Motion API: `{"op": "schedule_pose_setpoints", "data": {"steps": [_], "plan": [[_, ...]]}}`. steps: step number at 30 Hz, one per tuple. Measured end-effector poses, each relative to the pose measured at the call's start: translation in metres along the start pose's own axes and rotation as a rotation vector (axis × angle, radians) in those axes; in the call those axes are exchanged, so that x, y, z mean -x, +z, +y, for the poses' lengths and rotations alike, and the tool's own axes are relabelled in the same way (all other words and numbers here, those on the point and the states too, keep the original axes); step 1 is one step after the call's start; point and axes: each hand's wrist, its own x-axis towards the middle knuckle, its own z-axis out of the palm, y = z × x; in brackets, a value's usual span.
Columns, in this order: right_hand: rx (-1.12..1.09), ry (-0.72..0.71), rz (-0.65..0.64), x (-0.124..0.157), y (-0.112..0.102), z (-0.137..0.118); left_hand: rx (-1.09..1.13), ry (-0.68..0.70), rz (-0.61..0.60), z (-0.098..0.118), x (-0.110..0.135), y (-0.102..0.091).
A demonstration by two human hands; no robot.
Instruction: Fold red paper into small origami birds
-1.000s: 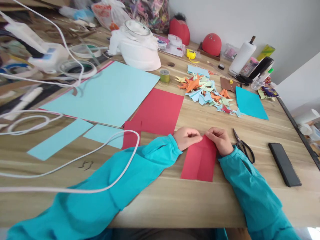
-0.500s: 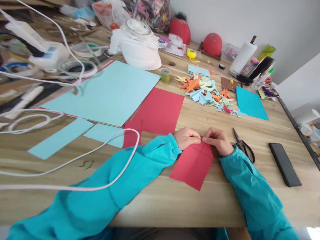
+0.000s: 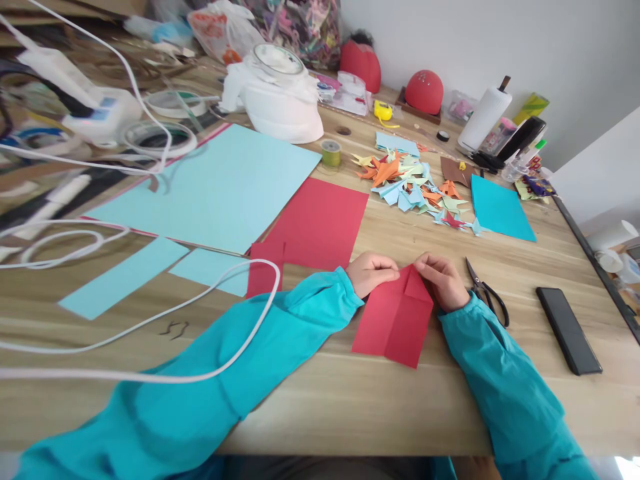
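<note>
You've got one folded red sheet (image 3: pixel 383 320), one pair of scissors (image 3: pixel 481 286), one phone (image 3: pixel 569 331), one thread spool (image 3: pixel 331 154), one yellow tape measure (image 3: pixel 383 110), two loose light-blue pieces (image 3: pixel 123 278), one turquoise sheet (image 3: pixel 503 208). Folded-paper pile (image 3: pixel 404 193) overlaps, can't give you a number.

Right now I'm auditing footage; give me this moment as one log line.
left hand: holds red paper; right hand: holds red paper; paper: one corner folded; scissors: unheld

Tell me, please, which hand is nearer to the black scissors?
Right. The right hand, on the folded red paper, is just left of the scissors; the left hand is farther left.
</note>
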Motion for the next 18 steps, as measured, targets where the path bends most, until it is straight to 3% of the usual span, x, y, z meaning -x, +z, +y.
{"op": "schedule_pose_setpoints", "data": {"steps": [6,10,18], "plan": [[0.26,-0.015,-0.181,0.0008,0.0009,0.0005,-0.1,0.066,-0.07,-0.0029,-0.0004,-0.0008],[0.435,-0.104,-0.214,-0.0004,0.002,-0.0014,-0.214,0.075,-0.066,-0.0023,-0.0014,0.0014],[0.411,-0.112,-0.214,0.001,0.0028,-0.0027,-0.216,0.104,-0.041,-0.0039,-0.0011,0.0037]]}}
